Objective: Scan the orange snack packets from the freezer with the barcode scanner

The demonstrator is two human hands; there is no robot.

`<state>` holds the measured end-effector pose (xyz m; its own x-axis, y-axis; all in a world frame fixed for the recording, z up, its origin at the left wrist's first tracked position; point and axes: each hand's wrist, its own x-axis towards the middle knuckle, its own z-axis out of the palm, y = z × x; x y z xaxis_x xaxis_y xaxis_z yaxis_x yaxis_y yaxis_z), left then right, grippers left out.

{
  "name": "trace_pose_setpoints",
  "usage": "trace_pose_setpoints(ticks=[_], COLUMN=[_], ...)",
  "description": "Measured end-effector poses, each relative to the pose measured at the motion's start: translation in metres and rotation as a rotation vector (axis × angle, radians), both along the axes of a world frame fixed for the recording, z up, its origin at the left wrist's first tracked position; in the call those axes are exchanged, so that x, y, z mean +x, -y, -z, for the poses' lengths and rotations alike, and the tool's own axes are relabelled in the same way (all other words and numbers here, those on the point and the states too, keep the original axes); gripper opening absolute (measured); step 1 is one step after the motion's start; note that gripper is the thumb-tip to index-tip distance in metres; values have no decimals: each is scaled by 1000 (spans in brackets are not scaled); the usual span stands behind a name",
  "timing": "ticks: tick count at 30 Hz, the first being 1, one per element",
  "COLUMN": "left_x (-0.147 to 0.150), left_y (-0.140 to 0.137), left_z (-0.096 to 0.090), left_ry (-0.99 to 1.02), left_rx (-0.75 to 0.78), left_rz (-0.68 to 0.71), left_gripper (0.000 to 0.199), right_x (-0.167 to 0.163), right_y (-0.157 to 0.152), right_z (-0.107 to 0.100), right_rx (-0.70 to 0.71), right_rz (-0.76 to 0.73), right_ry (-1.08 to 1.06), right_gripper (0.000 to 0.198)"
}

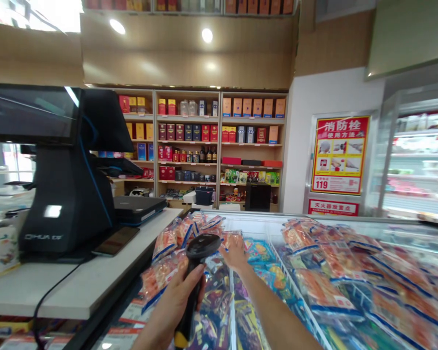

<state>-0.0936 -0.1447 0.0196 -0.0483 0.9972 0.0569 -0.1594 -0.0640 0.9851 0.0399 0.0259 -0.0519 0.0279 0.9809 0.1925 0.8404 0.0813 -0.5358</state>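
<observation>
In my left hand (pixel 178 297) is a black handheld barcode scanner (pixel 203 246) with a yellow mark at the base of its handle. My fingers wrap round the grip, and the scanner head points forward. My right hand (pixel 236 253) reaches out ahead, its fingers closed on a clear plastic packet (pixel 227 236) of orange-pink food; part of that packet is hidden behind the hand. More such packets with blue edges (pixel 173 238) lie in a pile to the left, next to the scanner.
Another pile of orange packets (pixel 323 257) lies on the right of the glass-topped freezer (pixel 255 221). Inside are colourful wrapped goods (pixel 215 311) and wire dividers. On the left, a counter (pixel 69 296) holds a black checkout terminal (pixel 65 194), a phone (pixel 117 241) and a trailing cable (pixel 45 296).
</observation>
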Motion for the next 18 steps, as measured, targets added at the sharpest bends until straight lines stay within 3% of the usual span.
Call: trace_pose_setpoints(ticks=[6,12,15,18], left_x=[7,26,35,43], left_y=[1,6,8,9], left_z=[2,5,6,6], left_ry=[-6,-56,-68,-86], left_rx=[12,-18,-14,-29], left_rz=[56,178,229,272], left_gripper=[30,28,29,29], right_x=[40,130,183,221], right_y=[18,74,98,111], right_z=[-11,-22,-15,2], right_rx=[67,205,177,169], right_rz=[69,191,330,360], right_ry=[56,284,335,183], right_gripper=[70,59,57,57])
